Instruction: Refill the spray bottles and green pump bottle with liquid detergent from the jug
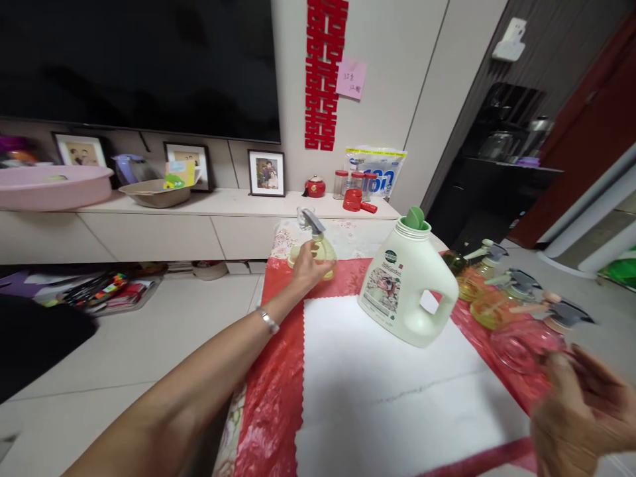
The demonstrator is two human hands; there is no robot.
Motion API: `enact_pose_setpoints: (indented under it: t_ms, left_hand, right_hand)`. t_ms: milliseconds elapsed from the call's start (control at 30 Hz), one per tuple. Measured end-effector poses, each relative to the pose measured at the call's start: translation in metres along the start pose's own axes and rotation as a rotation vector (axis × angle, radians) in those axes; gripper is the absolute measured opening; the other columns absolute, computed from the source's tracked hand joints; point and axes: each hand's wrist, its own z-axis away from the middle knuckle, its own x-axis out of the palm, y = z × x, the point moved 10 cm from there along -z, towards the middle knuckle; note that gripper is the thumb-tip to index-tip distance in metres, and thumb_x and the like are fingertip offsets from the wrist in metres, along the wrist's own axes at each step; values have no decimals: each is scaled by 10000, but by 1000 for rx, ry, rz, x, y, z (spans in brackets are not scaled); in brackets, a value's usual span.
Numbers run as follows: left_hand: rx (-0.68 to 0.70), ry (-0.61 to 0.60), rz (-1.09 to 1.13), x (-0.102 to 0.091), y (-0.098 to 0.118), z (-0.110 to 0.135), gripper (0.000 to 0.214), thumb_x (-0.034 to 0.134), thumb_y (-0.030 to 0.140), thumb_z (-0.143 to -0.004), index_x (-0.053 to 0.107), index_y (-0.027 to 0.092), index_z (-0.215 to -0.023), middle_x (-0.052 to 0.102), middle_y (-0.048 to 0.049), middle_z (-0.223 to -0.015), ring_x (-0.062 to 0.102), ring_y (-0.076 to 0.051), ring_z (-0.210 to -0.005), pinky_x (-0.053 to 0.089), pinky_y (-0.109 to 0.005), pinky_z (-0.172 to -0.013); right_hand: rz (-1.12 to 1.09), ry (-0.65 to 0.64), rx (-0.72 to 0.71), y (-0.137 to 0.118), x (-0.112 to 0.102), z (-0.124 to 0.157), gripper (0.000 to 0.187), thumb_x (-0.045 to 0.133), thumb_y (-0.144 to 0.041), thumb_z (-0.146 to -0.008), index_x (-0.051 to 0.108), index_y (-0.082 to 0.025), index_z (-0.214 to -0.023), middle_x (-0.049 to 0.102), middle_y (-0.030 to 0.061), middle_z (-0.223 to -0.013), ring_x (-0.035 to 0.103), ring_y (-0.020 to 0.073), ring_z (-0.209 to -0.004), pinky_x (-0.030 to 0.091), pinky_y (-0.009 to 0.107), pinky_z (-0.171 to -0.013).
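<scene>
My left hand (pixel 309 266) reaches to the far end of the table and is closed round a small yellow spray bottle (pixel 324 250) with a grey trigger head. My right hand (pixel 581 411) is low at the right edge, fingers curled near a pink spray bottle (pixel 527 341); I cannot tell whether it touches it. A large pale green detergent jug (pixel 407 285) with a green funnel (pixel 415 218) in its mouth stands between the hands on a white cloth (pixel 377 391).
Several more spray bottles (pixel 489 291) line the table's right edge. A red plastic sheet (pixel 273 384) covers the table. Behind are a low cabinet (pixel 149 225) with photo frames, a pink basin (pixel 54 185), jars and a wall-mounted TV (pixel 139 66).
</scene>
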Motion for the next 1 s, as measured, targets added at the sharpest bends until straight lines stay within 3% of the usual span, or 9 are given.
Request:
enact_pose_setpoints:
  t_ms: [67,133,167,233,300,400,533,700,1000]
  left_hand:
    - [8,-75,147,-5,20,20,605,808,349,-675,527,185,-1185,625,-114,-1197,633,-262,-1070,504,-433,-961]
    - [-22,-233,340,-2,39,48,649,829,384,-671,533,199,-1219,656,-109,-1181,648,-275,-1090,512,-421,-966]
    - [-47,-315,440,0,47,64,694,836,383,-670,517,209,-1261,659,-112,-1206,648,-285,-1116,514,-419,-972]
    - [-51,-434,585,4,64,96,731,854,373,-658,515,219,-1287,635,-122,-1297,616,-302,-1202,497,-409,-1015]
    - [-56,-519,650,11,74,124,746,876,380,-625,539,208,-1268,629,-141,-1317,598,-336,-1231,499,-420,-1016]
    - [-96,-638,650,28,73,157,746,886,367,-619,557,216,-1272,654,-139,-1279,601,-353,-1219,507,-434,-1003]
    - [-177,-712,660,39,62,176,767,878,356,-650,536,248,-1328,665,-130,-1271,631,-346,-1165,538,-436,-941]
    - [-144,-692,899,20,76,167,682,810,412,-747,564,252,-1363,560,-139,-1445,493,-353,-1360,470,-447,-1067]
    - [-145,-618,1154,9,94,161,431,798,381,-773,708,247,-1172,737,-86,-1100,589,-326,-1255,435,-504,-1103]
  right_hand:
    - [-218,-123,-21,-13,21,14,479,797,-506,-704,688,-198,-1054,630,144,-918,656,329,-872,498,626,-915]
    - [-292,-400,48,-18,57,39,454,789,-479,-730,677,-162,-1035,641,102,-836,654,249,-730,569,522,-773]
    - [-421,-678,151,-21,86,64,421,764,-444,-783,663,-169,-1085,655,105,-910,661,229,-796,568,485,-811]
    - [-480,-974,248,-32,115,109,492,733,-500,-819,665,-157,-1166,646,157,-1098,654,263,-972,573,454,-838]
    - [-747,-1313,573,-46,136,167,667,718,-578,-826,565,-210,-1361,529,162,-1346,578,282,-1171,539,462,-935]
    - [-984,-1563,901,-71,141,220,864,748,-617,-787,408,-246,-1490,453,171,-1421,565,297,-1184,539,467,-905]
    - [-1128,-1592,1022,-78,137,235,858,782,-517,-781,380,-212,-1475,569,170,-1266,645,270,-1012,547,426,-843]
    - [-1155,-1677,1142,-66,131,246,902,758,-634,-734,418,-122,-1395,659,161,-1006,676,275,-852,543,415,-755]
    - [-1110,-1817,1284,-62,127,269,1061,641,-837,-702,401,-83,-1408,662,188,-972,668,265,-781,537,359,-626]
